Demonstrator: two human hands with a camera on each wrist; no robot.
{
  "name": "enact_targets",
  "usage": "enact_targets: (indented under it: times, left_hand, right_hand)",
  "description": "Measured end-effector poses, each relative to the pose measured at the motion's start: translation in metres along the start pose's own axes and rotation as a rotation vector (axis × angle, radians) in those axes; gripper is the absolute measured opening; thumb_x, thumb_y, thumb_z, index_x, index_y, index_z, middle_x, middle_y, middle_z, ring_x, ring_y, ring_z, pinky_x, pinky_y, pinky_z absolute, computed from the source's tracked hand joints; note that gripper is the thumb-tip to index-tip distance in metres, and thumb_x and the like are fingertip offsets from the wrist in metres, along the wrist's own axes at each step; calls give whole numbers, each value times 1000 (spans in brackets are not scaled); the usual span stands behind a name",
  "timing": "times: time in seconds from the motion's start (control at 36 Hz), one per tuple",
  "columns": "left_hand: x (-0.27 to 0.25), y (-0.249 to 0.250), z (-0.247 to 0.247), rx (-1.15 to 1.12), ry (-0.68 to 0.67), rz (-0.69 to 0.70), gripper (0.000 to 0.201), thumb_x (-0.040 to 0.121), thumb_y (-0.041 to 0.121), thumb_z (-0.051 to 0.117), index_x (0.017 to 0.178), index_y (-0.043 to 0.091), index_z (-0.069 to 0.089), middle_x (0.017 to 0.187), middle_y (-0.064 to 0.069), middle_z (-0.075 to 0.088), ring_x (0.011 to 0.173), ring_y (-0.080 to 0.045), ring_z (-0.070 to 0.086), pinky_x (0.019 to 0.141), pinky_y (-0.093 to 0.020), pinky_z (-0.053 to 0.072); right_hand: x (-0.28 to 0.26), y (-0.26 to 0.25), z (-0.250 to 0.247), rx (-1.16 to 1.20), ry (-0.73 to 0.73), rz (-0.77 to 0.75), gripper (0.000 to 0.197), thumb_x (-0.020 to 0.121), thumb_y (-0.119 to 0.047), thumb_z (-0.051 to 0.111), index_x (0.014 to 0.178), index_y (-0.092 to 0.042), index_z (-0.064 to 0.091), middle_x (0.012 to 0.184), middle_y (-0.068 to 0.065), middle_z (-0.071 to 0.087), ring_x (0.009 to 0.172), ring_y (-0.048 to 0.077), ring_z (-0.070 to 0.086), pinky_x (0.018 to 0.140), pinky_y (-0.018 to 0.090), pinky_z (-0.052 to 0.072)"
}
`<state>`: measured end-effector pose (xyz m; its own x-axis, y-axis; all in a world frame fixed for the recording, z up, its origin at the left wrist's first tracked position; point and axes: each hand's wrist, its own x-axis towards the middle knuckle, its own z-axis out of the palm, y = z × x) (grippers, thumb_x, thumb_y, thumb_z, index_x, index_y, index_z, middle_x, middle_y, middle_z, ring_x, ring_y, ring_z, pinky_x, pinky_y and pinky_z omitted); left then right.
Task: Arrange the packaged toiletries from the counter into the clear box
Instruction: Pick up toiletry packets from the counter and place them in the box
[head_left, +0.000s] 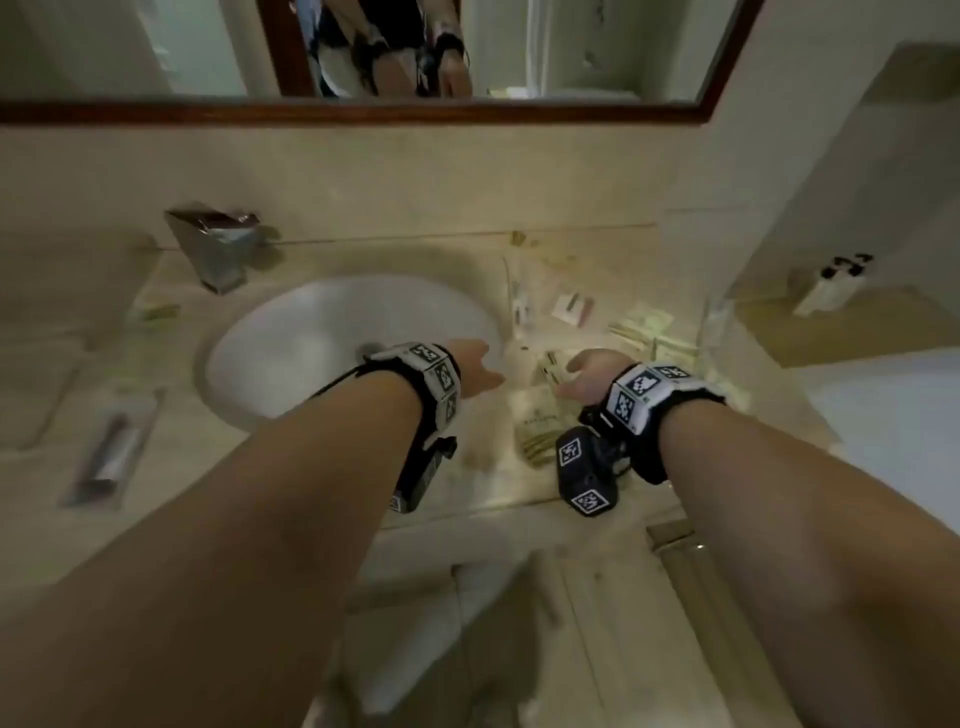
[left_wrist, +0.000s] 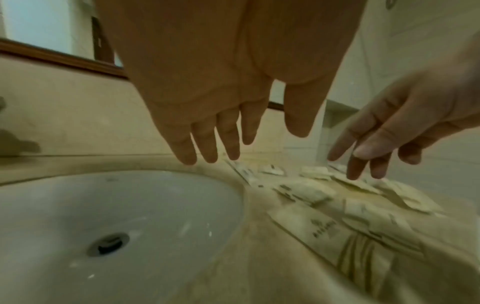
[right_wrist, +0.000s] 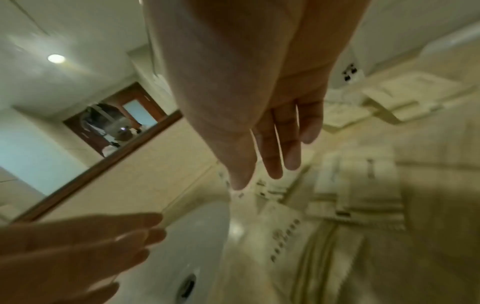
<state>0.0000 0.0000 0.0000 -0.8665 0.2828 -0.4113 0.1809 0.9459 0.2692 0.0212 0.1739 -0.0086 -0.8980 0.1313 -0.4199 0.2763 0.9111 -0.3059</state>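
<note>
Several cream packaged toiletries (head_left: 644, 332) lie scattered on the beige counter (head_left: 483, 467) right of the sink. A larger flat printed packet (head_left: 537, 415) lies nearest me, between my wrists. My left hand (head_left: 475, 366) hovers over the sink's right rim with straight fingers and holds nothing. My right hand (head_left: 587, 376) hovers above the packets, fingers extended and empty. The left wrist view shows the left hand (left_wrist: 233, 131) above the rim, the right hand (left_wrist: 389, 133) just over the packets (left_wrist: 306, 191). A faint clear box (head_left: 714, 322) stands at the pile's right edge.
The white sink basin (head_left: 311, 353) and a chrome faucet (head_left: 218, 244) lie to the left. A long wrapped item (head_left: 111, 452) and a small packet (head_left: 156, 309) rest on the left counter. Dispenser bottles (head_left: 836, 286) stand on a ledge at the right. A framed mirror (head_left: 363, 111) hangs behind.
</note>
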Motion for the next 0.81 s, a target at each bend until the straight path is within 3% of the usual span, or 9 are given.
enact_targets:
  times: [0.19, 0.31, 0.39, 0.47, 0.58, 0.64, 0.72, 0.81]
  left_hand:
    - [28, 19, 32, 28, -85, -41, 65, 96, 37, 47, 149, 11, 22, 156, -10, 24, 143, -26, 27, 117, -37, 25]
    - [38, 21, 42, 57, -107, -78, 59, 90, 30, 58, 142, 11, 38, 146, -11, 41, 132, -28, 43, 110, -38, 38]
    - [41, 19, 44, 67, -72, -88, 63, 85, 31, 63, 142, 17, 39, 144, -9, 41, 131, -29, 44, 109, -38, 39]
    - [43, 18, 42, 52, -68, -86, 68, 82, 35, 67, 143, 21, 38, 144, -7, 39, 131, -28, 43, 108, -37, 38]
    - [41, 24, 30, 27, -62, -73, 52, 84, 34, 66, 130, 14, 52, 131, -10, 53, 120, -28, 52, 99, -36, 43]
    - [38, 25, 23, 21, -69, -68, 46, 87, 32, 62, 125, 8, 53, 126, -12, 57, 117, -28, 54, 95, -35, 44]
    - [33, 22, 9, -10, -50, -71, 42, 89, 32, 60, 121, 6, 55, 123, -13, 59, 115, -28, 54, 95, -35, 43]
    - [23, 11, -7, -69, 22, -99, 38, 88, 30, 61, 117, 6, 58, 117, -12, 62, 111, -28, 57, 89, -33, 44]
  right_hand:
    - [18, 15, 40, 28, -47, 16, 57, 82, -36, 69, 128, -9, 48, 128, 15, 57, 113, 31, 56, 90, 34, 45]
    - [24, 20, 50, -33, -15, 10, 60, 80, -38, 70, 128, -8, 49, 128, 14, 57, 117, 32, 55, 96, 36, 46]
    - [26, 24, 53, 5, -10, -20, 54, 79, -34, 71, 122, -7, 53, 123, 14, 60, 115, 31, 56, 96, 37, 48]
    - [28, 22, 49, 12, -45, -87, 44, 82, -30, 69, 118, -9, 56, 119, 13, 61, 111, 30, 57, 90, 34, 47]
    - [29, 16, 38, 45, -75, -210, 34, 85, -29, 64, 116, -15, 58, 110, 5, 62, 103, 24, 59, 75, 27, 37]
    - [29, 11, 31, 68, -80, -250, 36, 87, -29, 63, 120, -14, 58, 104, 2, 59, 96, 19, 55, 75, 24, 34]
    - [29, 4, 18, 94, -84, -289, 38, 88, -31, 62, 120, -11, 59, 112, 6, 62, 105, 23, 57, 78, 24, 34]
    - [30, -1, 9, 143, -79, -306, 32, 90, -36, 58, 110, -12, 62, 108, 5, 64, 101, 24, 59, 76, 25, 36]
